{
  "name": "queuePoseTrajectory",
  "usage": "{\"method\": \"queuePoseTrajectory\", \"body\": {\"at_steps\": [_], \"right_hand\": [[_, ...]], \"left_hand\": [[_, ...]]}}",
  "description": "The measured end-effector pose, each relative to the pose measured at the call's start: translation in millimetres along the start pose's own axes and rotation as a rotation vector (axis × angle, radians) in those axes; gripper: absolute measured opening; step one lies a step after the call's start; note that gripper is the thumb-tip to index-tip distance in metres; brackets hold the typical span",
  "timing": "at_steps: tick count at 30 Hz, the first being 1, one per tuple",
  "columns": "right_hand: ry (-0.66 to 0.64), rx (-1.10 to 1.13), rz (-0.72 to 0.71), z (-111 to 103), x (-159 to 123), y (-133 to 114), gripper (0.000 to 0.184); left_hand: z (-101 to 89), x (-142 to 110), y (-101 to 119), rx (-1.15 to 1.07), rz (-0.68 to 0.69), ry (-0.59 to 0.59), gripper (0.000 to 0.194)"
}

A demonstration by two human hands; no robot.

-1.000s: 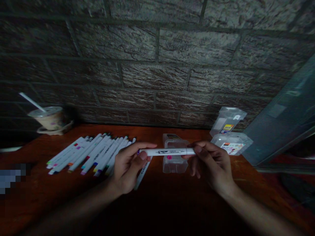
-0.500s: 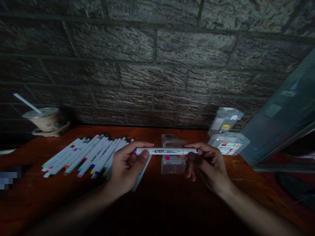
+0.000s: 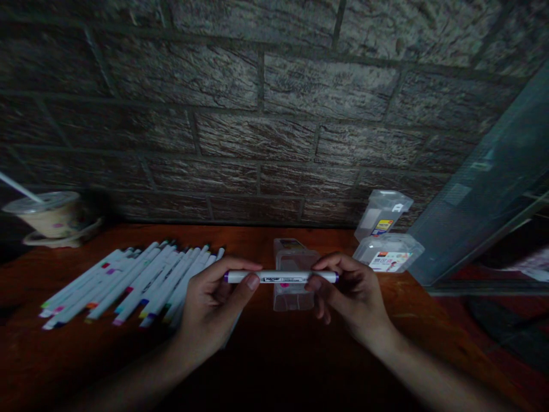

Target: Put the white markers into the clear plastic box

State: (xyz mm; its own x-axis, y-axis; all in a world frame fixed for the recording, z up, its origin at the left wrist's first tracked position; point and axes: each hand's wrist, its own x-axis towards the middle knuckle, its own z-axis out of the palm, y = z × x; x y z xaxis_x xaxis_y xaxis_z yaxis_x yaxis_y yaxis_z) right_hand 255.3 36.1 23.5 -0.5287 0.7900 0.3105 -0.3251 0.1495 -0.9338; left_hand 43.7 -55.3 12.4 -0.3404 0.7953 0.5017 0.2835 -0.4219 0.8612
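Note:
A white marker (image 3: 281,277) with purple ends is held level between my two hands, above the table. My left hand (image 3: 217,294) pinches its left part, thumb in front and fingers behind. Around its right part close the thumb and forefinger of my right hand (image 3: 354,294), with the other fingers curled below. Black print shows on the barrel between the hands. Directly behind the marker, a clear plastic case (image 3: 294,300) stands on the table. Partly hidden behind my left hand lies another marker.
Many white markers (image 3: 141,280) with coloured ends lie in a slanted row on the wooden table (image 3: 334,355) at left. A drink cup (image 3: 47,214) with a straw stands far left. Two clear plastic boxes (image 3: 388,252) stand at the back right, before a stone-block wall (image 3: 257,137).
My right hand's grip has shifted inward along the marker, its thumb now in front of the barrel. The marker has turned slightly about its length. The whole view has shifted a little.

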Motion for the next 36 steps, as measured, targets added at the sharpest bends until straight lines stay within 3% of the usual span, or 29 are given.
{"method": "queuePoseTrajectory", "body": {"at_steps": [8,13,18,25,28,32,36], "right_hand": [[0.009,0.063,-0.009,2,-2,-1,0.014],[0.008,0.076,-0.022,2,-2,0,0.014],[0.035,0.031,-0.023,0,-1,0,0.015],[0.044,0.045,-0.014,-1,2,1,0.018],[0.043,0.057,-0.005,-1,3,1,0.019],[0.045,0.041,0.013,-3,2,2,0.017],[0.027,0.063,0.013,-7,1,4,0.016]], "left_hand": [[0.6,-2,-9,-0.192,-0.160,-0.035,0.022],[3.5,-2,-11,-0.375,-0.160,-0.050,0.023],[3.6,-1,-8,-0.247,-0.126,-0.078,0.019],[2.9,4,0,-0.002,0.021,-0.029,0.008],[2.6,2,0,-0.040,-0.015,-0.038,0.011],[3.5,1,-2,-0.179,-0.161,-0.070,0.016],[5.1,1,-1,-0.288,-0.181,-0.077,0.020]]}}
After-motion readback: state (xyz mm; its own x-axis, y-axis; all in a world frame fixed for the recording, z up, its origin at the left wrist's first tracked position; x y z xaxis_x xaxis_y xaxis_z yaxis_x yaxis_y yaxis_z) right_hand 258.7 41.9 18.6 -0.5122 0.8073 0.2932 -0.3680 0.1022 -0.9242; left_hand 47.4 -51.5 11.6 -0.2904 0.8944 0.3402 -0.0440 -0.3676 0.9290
